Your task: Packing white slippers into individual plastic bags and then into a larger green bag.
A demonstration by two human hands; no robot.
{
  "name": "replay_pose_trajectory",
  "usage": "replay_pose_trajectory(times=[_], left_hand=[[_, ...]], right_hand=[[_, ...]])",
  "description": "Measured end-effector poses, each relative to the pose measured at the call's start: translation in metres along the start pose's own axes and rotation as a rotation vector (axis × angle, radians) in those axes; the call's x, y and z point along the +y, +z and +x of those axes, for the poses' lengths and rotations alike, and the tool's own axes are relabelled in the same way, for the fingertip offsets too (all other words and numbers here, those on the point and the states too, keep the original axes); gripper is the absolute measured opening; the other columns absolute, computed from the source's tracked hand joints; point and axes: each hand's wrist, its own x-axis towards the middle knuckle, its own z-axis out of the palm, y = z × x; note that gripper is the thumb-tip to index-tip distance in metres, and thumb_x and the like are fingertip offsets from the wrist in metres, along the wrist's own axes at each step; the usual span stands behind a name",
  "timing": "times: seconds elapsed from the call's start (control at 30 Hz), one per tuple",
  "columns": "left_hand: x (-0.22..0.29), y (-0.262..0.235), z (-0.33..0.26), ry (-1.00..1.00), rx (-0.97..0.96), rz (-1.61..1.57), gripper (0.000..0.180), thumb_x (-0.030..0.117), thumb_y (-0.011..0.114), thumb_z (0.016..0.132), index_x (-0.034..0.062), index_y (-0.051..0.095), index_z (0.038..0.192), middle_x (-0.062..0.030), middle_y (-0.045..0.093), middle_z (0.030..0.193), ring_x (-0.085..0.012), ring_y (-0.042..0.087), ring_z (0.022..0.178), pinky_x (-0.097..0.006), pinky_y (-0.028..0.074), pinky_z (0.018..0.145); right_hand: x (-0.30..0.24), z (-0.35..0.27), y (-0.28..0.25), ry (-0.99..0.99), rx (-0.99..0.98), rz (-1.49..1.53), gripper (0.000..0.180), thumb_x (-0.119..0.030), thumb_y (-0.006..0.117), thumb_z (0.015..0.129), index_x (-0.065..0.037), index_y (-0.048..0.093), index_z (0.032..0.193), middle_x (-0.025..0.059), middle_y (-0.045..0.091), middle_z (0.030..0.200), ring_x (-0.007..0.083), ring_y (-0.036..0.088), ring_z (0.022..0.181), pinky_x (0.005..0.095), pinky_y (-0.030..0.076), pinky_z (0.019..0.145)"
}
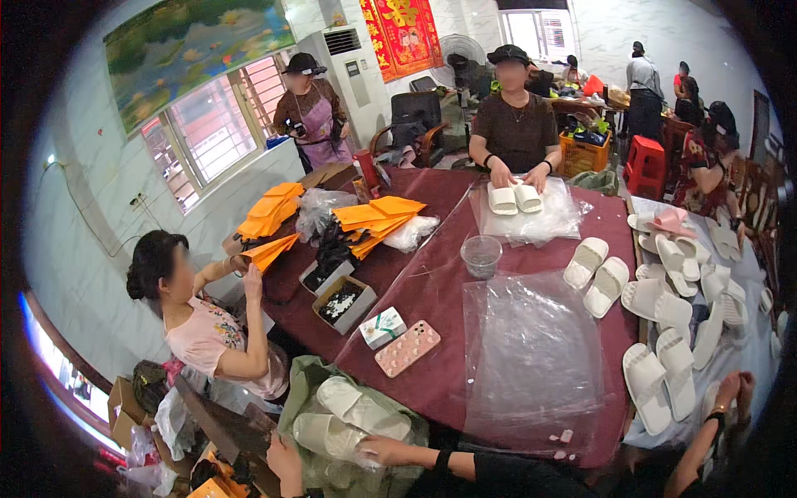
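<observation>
My right hand (pixel 390 451), with a black band at the wrist, reaches in from the lower edge. Its fingers close on the end of a pair of white slippers (pixel 328 436), which seem to be in clear plastic. The slippers lie on an olive-green sack (pixel 303 386) that stands against the table's near side. To the left of the sack, my left hand (pixel 286 465) is raised with its fingers stretched upward, beside a brown board (pixel 224 419). Nothing shows in it.
A maroon-covered table (pixel 423 332) holds clear plastic bags (pixel 535 357), a phone (pixel 407 349), a small box (pixel 383 327) and loose white slippers (pixel 608 286). Across it, a co-worker handles slippers (pixel 515 197). Another holds orange sheets (pixel 270 251). A third person's hands (pixel 730 394) are at right.
</observation>
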Motion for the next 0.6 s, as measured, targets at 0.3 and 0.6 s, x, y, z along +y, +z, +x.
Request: replay_pose_trajectory(times=[0.3,0.6], left_hand=[[0.049,0.007,-0.044,0.729,-0.487,-0.114,0.072,0.046,0.057,0.077,0.0214,0.027,0.137,-0.0285,0.016,0.139,-0.0475,0.015,0.127,-0.061,0.014,0.099],[0.034,0.083,-0.063,0.78,-0.786,0.138,0.085,0.06,0.062,0.067,0.0349,0.021,0.138,-0.0252,0.0,0.144,-0.0502,0.002,0.129,-0.064,0.011,0.098]], right_hand=[[-0.048,-0.033,-0.023,0.082,-0.139,-0.079,0.044,-0.024,0.054,0.081,-0.011,0.045,0.122,0.0178,0.052,0.112,0.0371,0.051,0.104,0.0431,0.042,0.085],[-0.058,-0.095,-0.076,0.117,0.437,-0.499,0.052,-0.016,0.059,0.073,-0.008,0.044,0.123,0.0167,0.043,0.125,0.0334,0.04,0.117,0.0455,0.031,0.099]])
